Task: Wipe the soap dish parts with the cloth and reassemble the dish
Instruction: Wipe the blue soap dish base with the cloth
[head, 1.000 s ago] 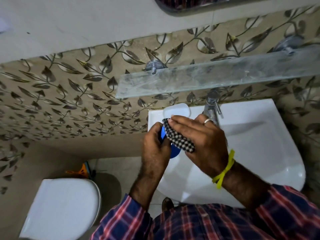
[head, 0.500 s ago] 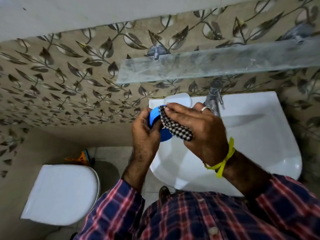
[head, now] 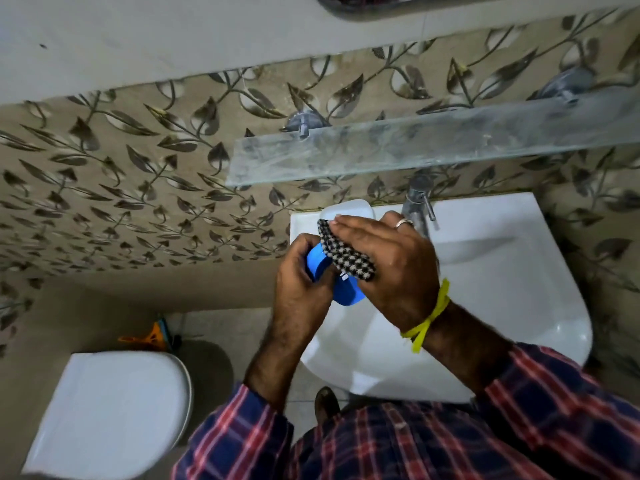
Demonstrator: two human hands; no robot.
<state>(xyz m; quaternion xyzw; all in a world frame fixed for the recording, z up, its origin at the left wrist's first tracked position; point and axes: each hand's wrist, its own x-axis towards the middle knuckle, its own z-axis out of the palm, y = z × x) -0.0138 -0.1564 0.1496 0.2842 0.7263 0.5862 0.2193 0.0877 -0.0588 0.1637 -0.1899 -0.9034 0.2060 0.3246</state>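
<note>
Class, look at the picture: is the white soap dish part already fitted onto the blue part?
No. The white part lies apart on the sink rim, while the left hand holds the blue part.

R hand (head: 391,261) + cloth (head: 346,252) now further across blue dish part (head: 343,292).

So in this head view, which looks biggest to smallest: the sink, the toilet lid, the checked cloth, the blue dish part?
1. sink
2. toilet lid
3-4. checked cloth and blue dish part: alike, both partly hidden by hands.

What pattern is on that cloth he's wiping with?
The cloth has a small black-and-white check, clearest in the head view.
</note>
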